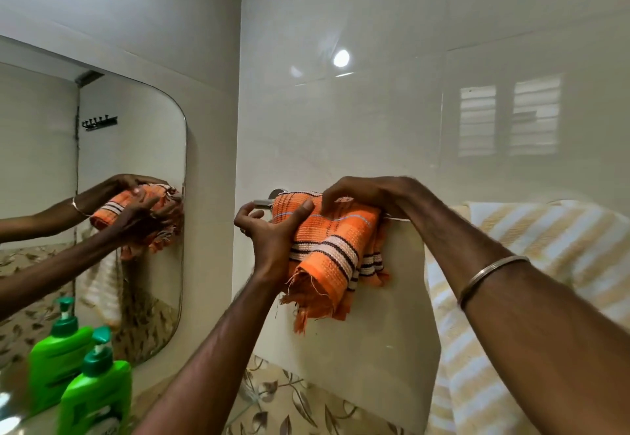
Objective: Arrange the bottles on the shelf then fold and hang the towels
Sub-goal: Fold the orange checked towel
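Observation:
A folded orange towel (335, 247) with white and dark stripes hangs over the chrome towel bar (262, 203) on the tiled wall. My left hand (269, 230) grips the towel's left edge, thumb on its front. My right hand (364, 192) presses down on the top of the towel at the bar, fingers curled into the fabric. A yellow-and-white striped towel (531, 264) hangs on the same bar to the right, partly behind my right forearm. A green pump bottle (97, 390) stands at the lower left.
A mirror (102, 162) on the left wall reflects my hands, the orange towel, the green bottle and a hook rack. A glass shelf edge (243, 404) shows below, against leaf-patterned tiles. The wall corner runs just left of the bar's mount.

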Tool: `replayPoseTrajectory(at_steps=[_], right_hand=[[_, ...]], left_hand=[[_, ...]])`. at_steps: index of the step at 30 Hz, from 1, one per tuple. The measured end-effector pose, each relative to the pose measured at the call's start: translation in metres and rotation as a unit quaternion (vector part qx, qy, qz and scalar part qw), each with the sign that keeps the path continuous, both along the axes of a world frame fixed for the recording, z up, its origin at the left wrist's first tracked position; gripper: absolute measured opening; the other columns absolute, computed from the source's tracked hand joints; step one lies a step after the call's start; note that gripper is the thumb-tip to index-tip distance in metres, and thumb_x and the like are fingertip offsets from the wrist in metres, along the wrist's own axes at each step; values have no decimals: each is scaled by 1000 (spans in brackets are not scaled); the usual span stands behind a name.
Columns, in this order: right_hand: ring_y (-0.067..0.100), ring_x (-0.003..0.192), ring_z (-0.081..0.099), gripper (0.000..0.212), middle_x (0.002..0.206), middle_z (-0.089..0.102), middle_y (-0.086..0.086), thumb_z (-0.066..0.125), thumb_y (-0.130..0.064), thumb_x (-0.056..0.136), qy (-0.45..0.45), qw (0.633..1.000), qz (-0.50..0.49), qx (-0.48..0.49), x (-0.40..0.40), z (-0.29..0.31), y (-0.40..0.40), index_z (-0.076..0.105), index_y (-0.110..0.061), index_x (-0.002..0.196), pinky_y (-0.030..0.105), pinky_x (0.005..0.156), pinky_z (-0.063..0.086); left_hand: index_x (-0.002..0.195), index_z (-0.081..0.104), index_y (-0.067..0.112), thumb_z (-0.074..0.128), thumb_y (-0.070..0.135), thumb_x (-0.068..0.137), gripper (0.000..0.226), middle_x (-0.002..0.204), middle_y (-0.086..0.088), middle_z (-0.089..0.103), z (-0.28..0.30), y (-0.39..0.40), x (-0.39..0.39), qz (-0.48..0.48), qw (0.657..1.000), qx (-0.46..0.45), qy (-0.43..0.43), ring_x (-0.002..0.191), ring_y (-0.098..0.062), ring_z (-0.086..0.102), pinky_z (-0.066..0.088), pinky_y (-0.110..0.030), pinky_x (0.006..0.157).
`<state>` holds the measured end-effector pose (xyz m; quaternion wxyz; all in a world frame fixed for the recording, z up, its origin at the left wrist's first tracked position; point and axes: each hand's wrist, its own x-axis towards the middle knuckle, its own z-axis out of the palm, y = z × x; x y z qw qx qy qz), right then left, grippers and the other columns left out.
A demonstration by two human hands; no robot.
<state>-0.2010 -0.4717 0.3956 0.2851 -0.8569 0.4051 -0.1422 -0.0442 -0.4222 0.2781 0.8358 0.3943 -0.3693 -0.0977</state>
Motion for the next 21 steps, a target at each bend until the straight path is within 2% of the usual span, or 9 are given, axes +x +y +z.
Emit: replayPoseTrajectory(at_steps=[3, 5, 7, 9, 11, 13, 15, 17, 21], right_hand=[[37, 96, 75, 97, 113, 76, 12, 69, -91, 52, 9, 999, 35, -29, 7, -3, -6, 69, -25, 124, 56, 86, 60], [29, 103, 73, 93, 123, 73, 9, 63, -91, 62, 21, 991, 30, -127, 4, -4, 1, 68, -22, 123, 52, 96, 57], [27, 122, 62, 84, 140, 62, 6, 61, -82, 75, 15, 965, -9, -262, -1, -9, 11, 57, -24, 136, 47, 106, 47], [28, 131, 53, 84, 143, 57, 5, 64, -78, 77, -26, 907, -78, -412, -5, -26, 25, 45, -30, 144, 52, 109, 36], [29, 126, 52, 79, 135, 57, 6, 74, -68, 76, -104, 815, -148, -550, -2, -59, 39, 48, -30, 140, 52, 101, 38], [29, 120, 53, 77, 129, 55, 8, 86, -51, 71, -211, 749, -176, -603, 2, -99, 45, 50, -27, 135, 47, 96, 40], [31, 122, 51, 78, 130, 54, 13, 91, -38, 68, -323, 714, -168, -599, 1, -135, 44, 48, -20, 131, 42, 100, 38], [29, 122, 51, 79, 129, 54, 14, 93, -33, 67, -414, 704, -180, -548, -3, -161, 39, 44, -16, 127, 40, 101, 42], [20, 119, 61, 86, 131, 52, -1, 94, -26, 68, -551, 798, -97, -222, -6, -163, 31, 34, -28, 131, 41, 88, 62]], left_hand=[[138, 30, 15, 87, 34, 73, 89, 126, -20, 61, -4, 8, 7, -181, 981, 67, 26, 108, -38, 68, 58, -51, 91], [137, 48, 2, 80, 30, 81, 70, 120, -24, 69, -2, 15, 16, -272, 956, 107, -9, 106, -42, 70, 58, -50, 88], [130, 58, 1, 79, 32, 81, 62, 114, -22, 73, 3, 20, 26, -285, 946, 148, -48, 101, -39, 72, 59, -45, 83], [121, 62, 2, 77, 38, 78, 58, 105, -18, 76, 4, 25, 29, -265, 938, 202, -90, 89, -34, 75, 60, -39, 75], [115, 65, 5, 77, 44, 75, 58, 99, -16, 78, -2, 26, 28, -245, 935, 230, -113, 83, -31, 76, 61, -38, 74], [112, 67, 5, 80, 49, 67, 65, 97, -15, 78, -10, 24, 25, -218, 945, 213, -114, 83, -31, 76, 61, -41, 80], [112, 67, 3, 82, 48, 66, 66, 99, -16, 78, -14, 20, 23, -202, 955, 190, -108, 87, -34, 76, 60, -46, 86], [113, 67, 4, 80, 44, 71, 60, 99, -15, 78, -18, 18, 21, -195, 959, 176, -107, 89, -35, 76, 61, -43, 83], [115, 68, 6, 77, 42, 75, 55, 102, -16, 78, -30, 13, 21, -192, 962, 165, -104, 90, -35, 76, 61, -42, 83]])
